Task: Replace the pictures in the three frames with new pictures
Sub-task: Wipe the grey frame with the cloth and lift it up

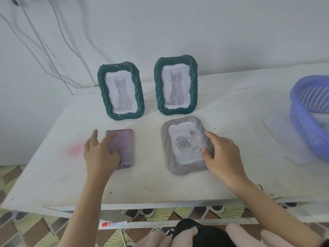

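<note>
Two dark green frames (121,90) (175,84) stand upright at the back of the white table (160,186), each showing a grey cat picture. A grey frame (185,145) lies flat in front of the right green one, with a rose picture inside. My right hand (220,154) holds its right edge, thumb on the inner rim and fingers curled over the outside. To the left lies a purple backing board (124,148). My left hand (99,152) rests on the board's left side with fingers extended.
A purple plastic basket (311,111) sits at the table's right edge on a white sheet (288,148). White cables (53,50) hang on the wall behind. A pink stain (74,148) marks the table at left. A red-and-white marker (115,224) lies below.
</note>
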Demonstrator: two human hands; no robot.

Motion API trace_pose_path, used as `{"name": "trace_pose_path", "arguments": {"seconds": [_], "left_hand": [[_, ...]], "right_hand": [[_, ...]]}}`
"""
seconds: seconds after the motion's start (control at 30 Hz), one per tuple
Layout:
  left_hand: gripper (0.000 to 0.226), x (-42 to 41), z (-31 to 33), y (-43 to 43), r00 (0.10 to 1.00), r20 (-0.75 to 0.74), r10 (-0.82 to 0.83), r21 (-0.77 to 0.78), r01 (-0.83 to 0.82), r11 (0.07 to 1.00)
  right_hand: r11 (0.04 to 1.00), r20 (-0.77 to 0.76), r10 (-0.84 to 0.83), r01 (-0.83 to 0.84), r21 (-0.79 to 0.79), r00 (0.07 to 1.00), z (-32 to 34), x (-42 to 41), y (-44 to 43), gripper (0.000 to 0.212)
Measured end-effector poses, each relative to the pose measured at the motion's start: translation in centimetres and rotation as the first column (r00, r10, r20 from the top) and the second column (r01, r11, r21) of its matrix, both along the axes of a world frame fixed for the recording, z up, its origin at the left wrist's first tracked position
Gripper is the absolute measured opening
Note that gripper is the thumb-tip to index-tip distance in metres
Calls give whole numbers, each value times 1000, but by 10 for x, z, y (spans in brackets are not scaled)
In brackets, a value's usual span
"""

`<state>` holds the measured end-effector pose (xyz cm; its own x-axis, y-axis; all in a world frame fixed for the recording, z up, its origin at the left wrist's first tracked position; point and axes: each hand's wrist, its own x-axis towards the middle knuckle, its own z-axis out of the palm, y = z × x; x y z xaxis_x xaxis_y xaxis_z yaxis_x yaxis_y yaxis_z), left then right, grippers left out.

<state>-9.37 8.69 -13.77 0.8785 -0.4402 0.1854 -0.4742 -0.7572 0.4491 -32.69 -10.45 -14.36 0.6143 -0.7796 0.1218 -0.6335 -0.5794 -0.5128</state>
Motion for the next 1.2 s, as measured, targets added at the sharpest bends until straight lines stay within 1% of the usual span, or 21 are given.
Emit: {"name": "trace_pose_path", "arguments": {"seconds": [0.03,0.1,0.13,0.17,0.2,0.23,0.3,0.37,0.43,0.5,0.57,0.6,0.63,0.7,0.73,0.8,0.87,1.0,1.1,1.2], "left_hand": [[54,-5,2,-3,999,48,-26,-61,29,998],[48,-21,6,-13,968,127,-216,-179,236,955],[43,-30,5,-19,940,120,-319,-224,339,914],[39,-41,4,-24,911,70,-407,-249,411,877],[36,-52,2,-30,881,-4,-473,-259,456,852],[39,-63,1,-34,852,-80,-518,-251,486,837],[48,-80,-3,-43,806,-185,-562,-233,520,822],[53,-87,-5,-49,790,-238,-565,-242,515,823],[53,-86,-5,-54,792,-277,-545,-264,483,835],[52,-86,-5,-55,791,-308,-529,-298,448,843],[53,-87,-1,-55,778,-334,-532,-343,425,837],[53,-87,1,-55,747,-357,-561,-389,427,816],[52,-87,3,-55,692,-391,-607,-467,419,778],[47,-84,7,-54,557,-458,-693,-649,323,689],[45,-81,8,-54,511,-472,-718,-714,256,651],[44,-76,10,-56,461,-478,-747,-786,155,598],[47,-76,13,-60,437,-473,-765,-816,111,568],[59,-80,18,-68,412,-455,-789,-844,84,530],[69,-81,21,-71,397,-441,-805,-848,110,519],[72,-83,23,-73,382,-434,-816,-846,137,515]], "right_hand": [[1000,16,-2,2,17,1000,1,1,0,51],[999,45,-9,7,39,999,2,2,0,51],[999,64,-18,14,52,998,3,3,0,51],[996,97,-30,22,83,995,3,3,0,51],[989,146,-49,28,143,988,5,3,0,52],[973,207,-77,28,230,975,6,3,1,54],[904,306,-161,16,427,938,10,4,1,57],[809,356,-248,-10,588,901,14,4,1,59],[709,367,-307,-47,704,878,17,3,-2,58],[646,357,-323,-71,760,877,20,2,-5,59],[619,383,-317,-117,777,868,21,0,-8,68],[605,407,-309,-153,781,859,21,-1,-9,75],[592,436,-299,-194,782,849,20,-2,-9,79],[584,499,-279,-268,766,820,18,-5,-9,84],[589,527,-268,-295,752,807,17,-6,-9,85],[606,568,-244,-334,722,786,18,-9,-10,86],[626,618,-216,-379,682,756,20,-14,-12,80],[707,675,-130,-410,577,726,22,-22,-14,54],[693,695,-121,-440,570,709,19,-25,-19,51],[705,694,-95,-444,553,714,20,-28,-26,55]]}}
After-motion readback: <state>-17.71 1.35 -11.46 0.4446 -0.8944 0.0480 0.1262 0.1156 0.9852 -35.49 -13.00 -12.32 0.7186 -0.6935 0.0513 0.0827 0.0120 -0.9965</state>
